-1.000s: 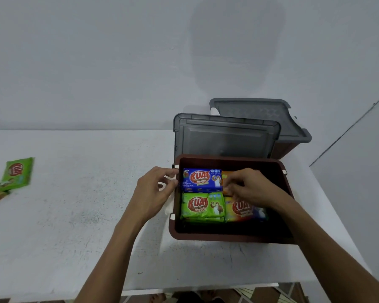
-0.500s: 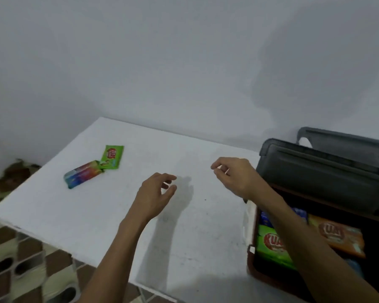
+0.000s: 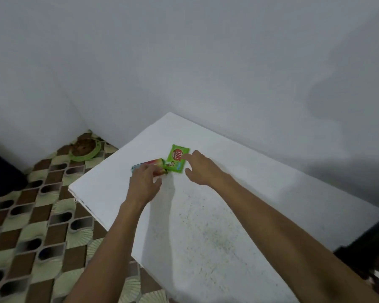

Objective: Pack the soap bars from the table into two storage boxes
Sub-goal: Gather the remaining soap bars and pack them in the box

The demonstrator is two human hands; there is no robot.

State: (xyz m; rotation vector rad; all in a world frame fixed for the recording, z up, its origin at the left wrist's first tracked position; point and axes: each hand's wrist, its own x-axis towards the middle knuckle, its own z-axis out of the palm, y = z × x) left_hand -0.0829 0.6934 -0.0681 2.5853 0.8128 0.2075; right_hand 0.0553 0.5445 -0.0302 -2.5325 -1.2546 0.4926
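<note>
We see a multicolour soap bar (image 3: 150, 164) touching a green soap bar (image 3: 177, 158) near the table (image 3: 206, 215) corner. Left hand (image 3: 143, 184) lies over the multicolour 1; can't tell if it's clamped. Right hand (image 3: 200, 169) w/ fingers apart, 1 tip on the green. Risk: a hasty grab skids a slick wrapper off the nearby edge.

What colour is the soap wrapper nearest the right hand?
The soap wrapper is bright green with a red logo; head view.

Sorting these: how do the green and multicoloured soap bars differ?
The green soap bar shows a red logo; the multicoloured soap bar shows striped colours. The right hand is at the green one's edge; the left hand half covers the multicoloured one. Both lie flat on the table.
</note>
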